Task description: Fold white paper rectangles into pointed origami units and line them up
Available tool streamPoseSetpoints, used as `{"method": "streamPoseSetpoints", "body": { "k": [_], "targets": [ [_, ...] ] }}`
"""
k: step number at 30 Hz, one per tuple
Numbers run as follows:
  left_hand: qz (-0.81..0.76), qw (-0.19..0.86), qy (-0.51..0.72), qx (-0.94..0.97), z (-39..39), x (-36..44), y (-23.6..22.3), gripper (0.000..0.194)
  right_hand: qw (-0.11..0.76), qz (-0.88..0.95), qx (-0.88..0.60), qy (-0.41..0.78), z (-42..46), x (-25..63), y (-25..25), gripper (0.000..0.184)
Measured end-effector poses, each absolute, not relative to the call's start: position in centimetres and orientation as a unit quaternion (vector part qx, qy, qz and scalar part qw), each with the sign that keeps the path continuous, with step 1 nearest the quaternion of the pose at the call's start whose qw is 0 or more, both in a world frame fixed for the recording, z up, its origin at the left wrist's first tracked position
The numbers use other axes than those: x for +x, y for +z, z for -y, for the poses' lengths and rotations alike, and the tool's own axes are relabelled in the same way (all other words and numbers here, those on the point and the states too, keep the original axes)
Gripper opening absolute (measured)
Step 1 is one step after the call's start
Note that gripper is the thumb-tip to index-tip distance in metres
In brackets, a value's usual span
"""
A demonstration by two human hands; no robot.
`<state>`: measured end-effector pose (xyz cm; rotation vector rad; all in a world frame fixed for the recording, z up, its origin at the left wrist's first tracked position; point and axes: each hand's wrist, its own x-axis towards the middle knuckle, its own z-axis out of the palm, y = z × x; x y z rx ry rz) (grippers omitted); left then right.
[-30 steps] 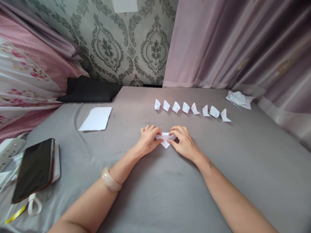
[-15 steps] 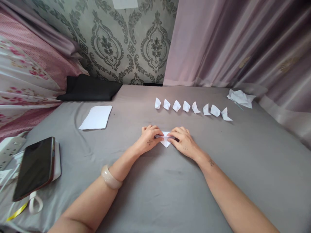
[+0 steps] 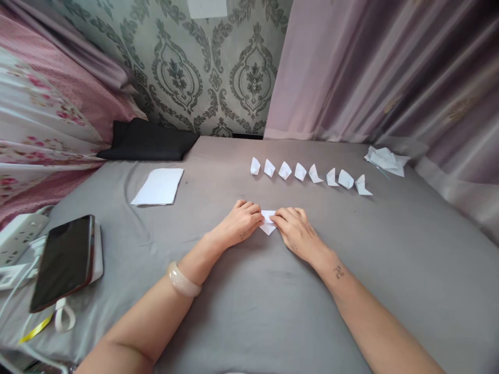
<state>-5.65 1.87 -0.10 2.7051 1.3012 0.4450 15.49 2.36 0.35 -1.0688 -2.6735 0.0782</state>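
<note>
A small folded piece of white paper point(image 3: 267, 227) lies on the grey cloth, its pointed corner toward me and a straight edge at the far side. My left hand point(image 3: 244, 221) grips its left end, fingers curled and pressed together. On the right end, my right hand point(image 3: 295, 227) pinches the paper between thumb and fingers. The hands cover both side ends of the sheet. Beyond them stands a row of several folded white paper pieces point(image 3: 300, 172).
A stack of white paper sheets point(image 3: 159, 187) lies left, before a folded black cloth point(image 3: 150, 143). Loose crumpled paper point(image 3: 385, 160) rests at the far right. Near left are a phone point(image 3: 64, 262), a power strip point(image 3: 21, 236), white cables and a yellow strip point(image 3: 37, 328).
Both thumbs have shifted, and the near flap of the paper now looks folded over toward the far edge. The view has turned slightly left.
</note>
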Motion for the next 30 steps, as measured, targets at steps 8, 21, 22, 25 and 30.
{"method": "streamPoseSetpoints", "body": {
  "k": [8,21,22,25,30],
  "targets": [
    [-0.399,0.026,0.087,0.912,-1.1,-5.7,1.2,0.032,0.096,0.920,-0.381,0.006,-1.5,16.3,1.0,0.038],
    [-0.495,-0.018,0.030,0.868,2.0,-3.1,1.3,0.038,0.042,0.894,-0.446,0.001,-0.1,17.0,2.1,0.038],
    [-0.500,-0.022,0.051,0.864,2.1,-2.7,1.0,0.045,0.044,0.893,-0.449,-0.001,-0.2,16.9,2.1,0.036],
    [-0.518,-0.028,0.075,0.852,2.6,-1.5,0.2,0.055,0.074,0.882,-0.465,-0.004,-0.4,16.2,1.8,0.032],
    [-0.554,-0.048,0.037,0.830,3.2,-0.5,0.1,0.045,0.124,0.886,-0.444,0.050,-0.1,14.1,1.2,0.040]
  ]
}}
